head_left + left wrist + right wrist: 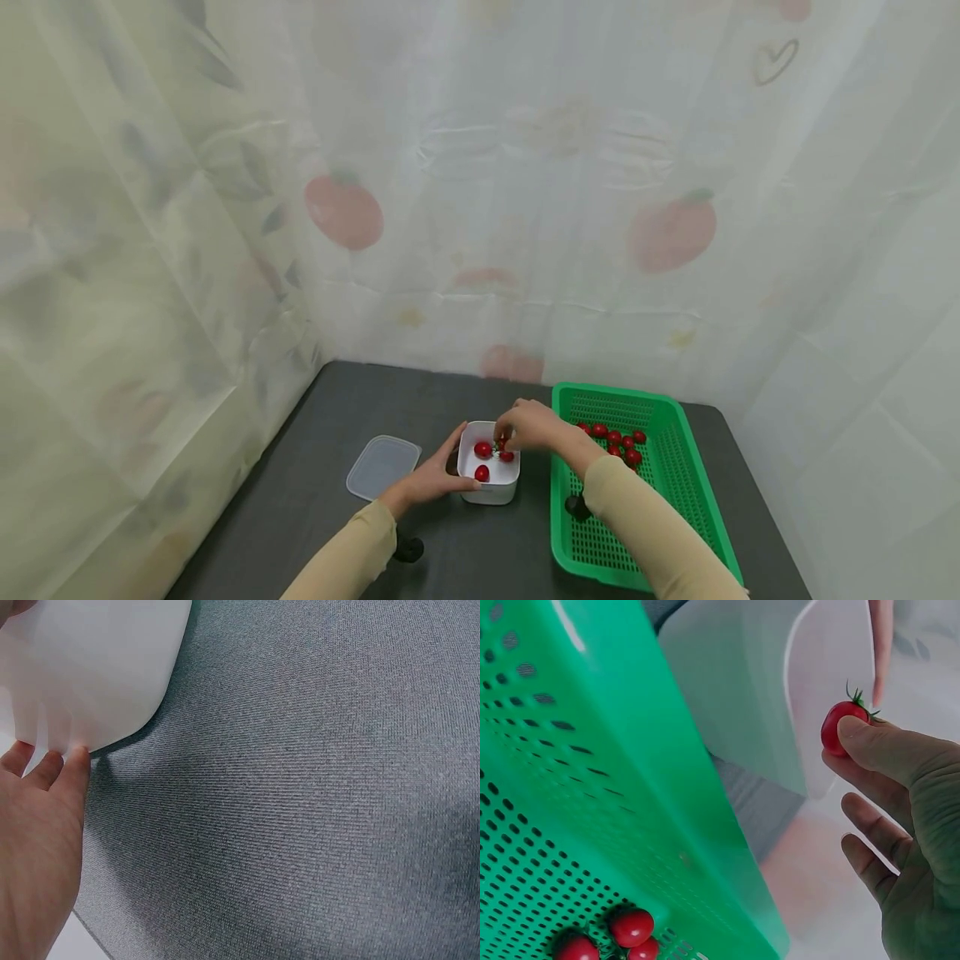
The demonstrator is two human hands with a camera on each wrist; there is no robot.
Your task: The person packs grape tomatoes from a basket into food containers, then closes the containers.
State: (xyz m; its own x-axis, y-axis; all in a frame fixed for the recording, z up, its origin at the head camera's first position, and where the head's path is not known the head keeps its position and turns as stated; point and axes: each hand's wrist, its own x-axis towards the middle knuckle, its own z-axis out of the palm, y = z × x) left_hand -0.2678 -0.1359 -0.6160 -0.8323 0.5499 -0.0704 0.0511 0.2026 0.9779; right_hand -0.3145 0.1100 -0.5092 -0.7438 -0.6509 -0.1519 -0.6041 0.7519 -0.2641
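Observation:
A white square container (489, 496) stands on the dark table, and my left hand (429, 478) grips it from the left. The thumb lies along its near side and the fingers reach its far left side; in the left wrist view, fingertips (77, 755) touch the container wall. Over the opening, my right hand (529, 425) pinches a red cherry tomato (838, 729) with a green stem, between thumb and forefinger. The other fingers of that hand are bent and hold nothing. Several cherry tomatoes (482, 473) show inside the container; the right hand partly covers that view.
To the right stands a green perforated basket (557, 521) with several cherry tomatoes (628, 442); the right forearm crosses over it. A translucent lid (383, 467) lies flat left of the container. Behind the table hangs a pale printed curtain (480, 208).

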